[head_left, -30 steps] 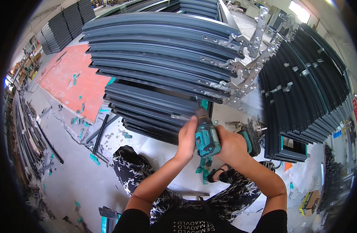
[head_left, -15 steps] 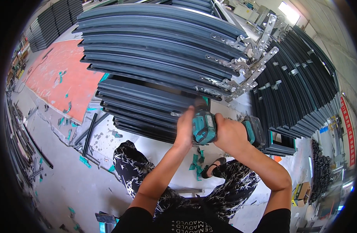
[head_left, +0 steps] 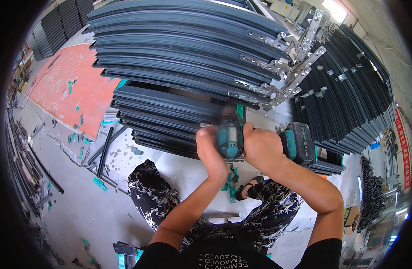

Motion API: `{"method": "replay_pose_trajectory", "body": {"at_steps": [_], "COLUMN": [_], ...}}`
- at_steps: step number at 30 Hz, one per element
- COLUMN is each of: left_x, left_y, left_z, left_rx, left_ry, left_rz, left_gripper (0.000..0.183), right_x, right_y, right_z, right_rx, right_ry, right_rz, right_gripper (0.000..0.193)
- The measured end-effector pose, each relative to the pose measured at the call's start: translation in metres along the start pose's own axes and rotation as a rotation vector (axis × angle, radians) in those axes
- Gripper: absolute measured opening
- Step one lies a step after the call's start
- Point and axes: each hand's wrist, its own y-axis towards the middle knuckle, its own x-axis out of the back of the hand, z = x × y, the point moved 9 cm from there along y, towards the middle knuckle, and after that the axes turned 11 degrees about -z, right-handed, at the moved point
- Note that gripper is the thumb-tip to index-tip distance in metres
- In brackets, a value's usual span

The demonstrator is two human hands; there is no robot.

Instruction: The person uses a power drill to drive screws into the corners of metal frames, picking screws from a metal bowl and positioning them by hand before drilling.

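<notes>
My right hand (head_left: 264, 145) is wrapped around the grip of a teal and black cordless drill (head_left: 229, 136), whose battery (head_left: 300, 143) sticks out to the right. The drill's chuck points away from me, its bit meeting the edge of a dark grey metal frame (head_left: 170, 76) in the stack. Just left of the drill body is my left hand (head_left: 210, 150), its fingers smeared by motion, so I cannot tell whether they hold anything. A small silvery piece (head_left: 207, 125) shows at those fingertips. Silver friction hinges (head_left: 291, 85) jut from the right ends of the upper frames.
Another stack of dark frames (head_left: 345, 94) stands to the right. An orange-red sheet (head_left: 64, 92) lies on the floor at left, with teal scraps scattered about. Dark metal strips (head_left: 105, 152) lie beside the stack. A cardboard box (head_left: 351, 219) sits at lower right.
The drill and my right hand have tilted slightly, the battery end shifting right. My left hand has come away from the drill's side, moving a little left. The view has shifted slightly.
</notes>
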Motion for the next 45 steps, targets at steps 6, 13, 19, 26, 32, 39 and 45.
{"method": "replay_pose_trajectory", "body": {"at_steps": [6, 13, 19, 26, 32, 39, 45], "left_x": [-0.004, -0.005, -0.003, -0.008, -0.008, -0.007, -0.007], "left_y": [0.000, 0.014, 0.024, 0.035, 0.034, 0.041, 0.061], "left_z": [-0.015, 0.006, 0.010, -0.002, 0.009, 0.011, 0.011], "left_rx": [-0.330, -0.262, -0.279, -0.255, -0.216, -0.177, 0.174], "left_ry": [0.059, -0.052, -0.044, -0.044, -0.076, -0.179, -0.234], "left_rz": [-0.015, -0.045, -0.013, -0.022, 0.004, -0.069, 0.049], "left_gripper": [0.037, 0.038, 0.037, 0.034, 0.032, 0.034, 0.030], "right_x": [-0.006, -0.010, -0.013, -0.019, -0.015, -0.006, 0.011], "right_y": [0.000, 0.012, 0.014, 0.023, 0.027, 0.036, 0.021], "right_z": [-0.003, -0.007, -0.005, -0.006, -0.006, 0.002, -0.005], "right_rx": [0.027, 0.015, 0.004, -0.094, -0.067, -0.021, -0.040], "right_ry": [-0.059, -0.084, -0.069, 0.011, -0.013, -0.036, 0.073], "right_rz": [-0.015, -0.031, 0.000, 0.112, 0.096, 0.088, 0.020], "right_gripper": [0.024, 0.023, 0.024, 0.033, 0.030, 0.027, 0.032]}}
